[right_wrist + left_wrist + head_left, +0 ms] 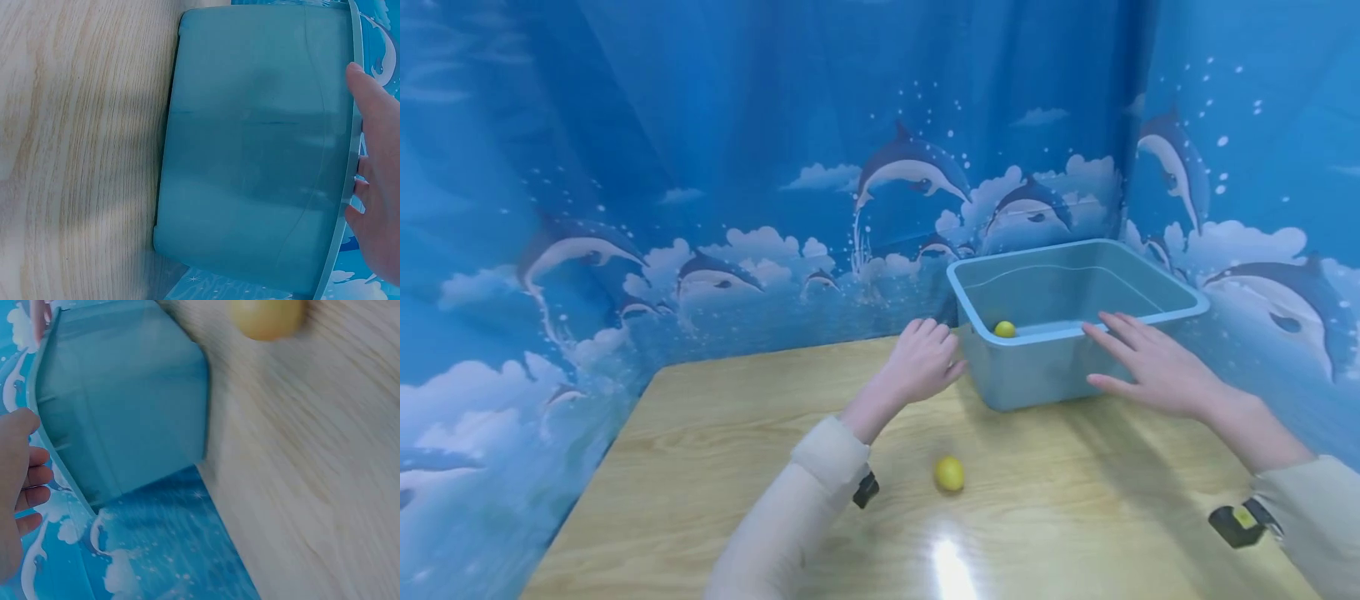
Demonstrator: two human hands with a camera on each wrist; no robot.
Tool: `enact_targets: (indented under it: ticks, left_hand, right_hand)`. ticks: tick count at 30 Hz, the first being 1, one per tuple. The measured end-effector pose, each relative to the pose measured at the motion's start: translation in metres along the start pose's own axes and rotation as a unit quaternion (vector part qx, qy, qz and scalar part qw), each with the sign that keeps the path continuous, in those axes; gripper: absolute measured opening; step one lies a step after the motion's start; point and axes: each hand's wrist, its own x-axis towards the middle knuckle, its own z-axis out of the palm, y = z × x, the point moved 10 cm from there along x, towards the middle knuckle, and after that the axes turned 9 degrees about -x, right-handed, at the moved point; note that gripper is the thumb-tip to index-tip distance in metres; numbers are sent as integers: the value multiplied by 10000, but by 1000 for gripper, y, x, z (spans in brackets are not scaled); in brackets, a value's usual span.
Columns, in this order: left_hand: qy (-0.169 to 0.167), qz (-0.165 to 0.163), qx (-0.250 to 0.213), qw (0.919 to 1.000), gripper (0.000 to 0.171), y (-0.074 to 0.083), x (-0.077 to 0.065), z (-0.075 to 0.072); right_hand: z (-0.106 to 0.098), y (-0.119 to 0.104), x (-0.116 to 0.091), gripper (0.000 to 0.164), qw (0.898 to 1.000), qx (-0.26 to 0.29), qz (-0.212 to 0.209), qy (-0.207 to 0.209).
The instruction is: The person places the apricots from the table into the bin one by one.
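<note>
A light blue plastic bin [1037, 371] stands at the back right of the table, and a small round yellow thing, like a lemon [1004, 329], lies inside it. My right hand [1157, 367] is over the bin's near right rim with its fingers spread and holds nothing. By the bin's left front corner, my left hand [921, 362] hovers with loosely bent fingers and nothing in them. The left wrist view shows those fingers close to the rim. Another round yellow thing [950, 473] rests on the table in front of the bin, nearer me than both hands.
The wooden table [722, 467] reaches back to a blue curtain [737, 125] printed with dolphins, which also runs along the left and right sides. A black wrist camera [1238, 525] is strapped at the right sleeve, another [866, 490] at the left.
</note>
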Motion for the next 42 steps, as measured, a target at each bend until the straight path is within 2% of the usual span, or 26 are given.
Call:
enact_targets:
  ticks: [6,14,22,30,35,42]
  left_hand:
    - [-104,131,101,9998,29,-5,-27,12]
    - [-828,75,243,9962,38,-7,-58,36]
    - [-1475,144,412,9881,46,0,-76,54]
    - [-1928,473,436,9791,60,20,-88,70]
    - [-1959,676,301,9778,65,32,-93,74]
    - [-1792,929,442,9784,66,41,-101,79]
  right_hand:
    - [3,2,0,77,10000,-55,28,-34]
    - [2,1,0,76,10000,-25,3,19]
    - [3,1,-1,77,9999,41,77,-72]
    - [3,1,0,78,10000,8,80,-45]
    - [3,1,0,78,10000,3,78,-43]
    - [5,2,0,78,9999,10,126,-117]
